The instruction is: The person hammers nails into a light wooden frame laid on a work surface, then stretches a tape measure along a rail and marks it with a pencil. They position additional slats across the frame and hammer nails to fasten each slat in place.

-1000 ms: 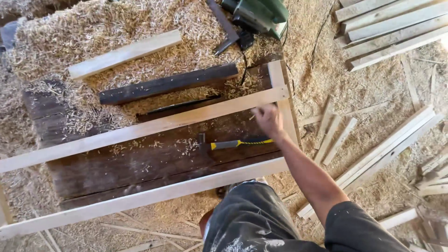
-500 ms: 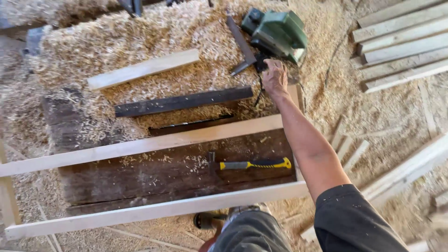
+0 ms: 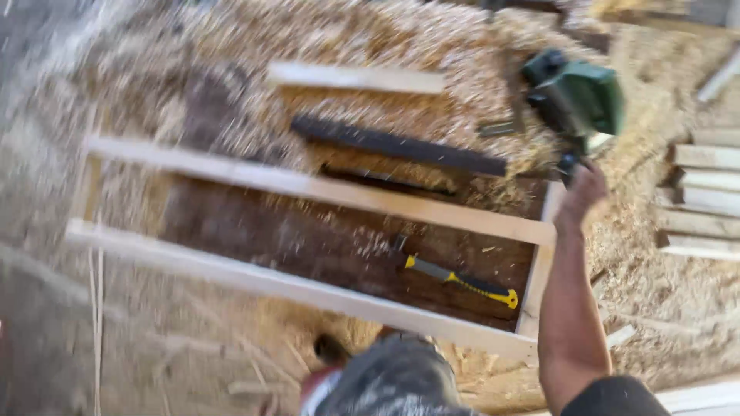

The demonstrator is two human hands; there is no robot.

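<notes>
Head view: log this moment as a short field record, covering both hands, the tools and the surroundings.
right hand: right hand raised at the green power tool, apparently at its dark handle; grip unclear through blur
left hand: not in view
frame: pale wooden slat frame on a dark plank bench
hammer: yellow-and-black-handled hammer lying inside the frame
loose pieces: dark bar; pale slat
ground: wood shavings; stacked slats at right
</notes>
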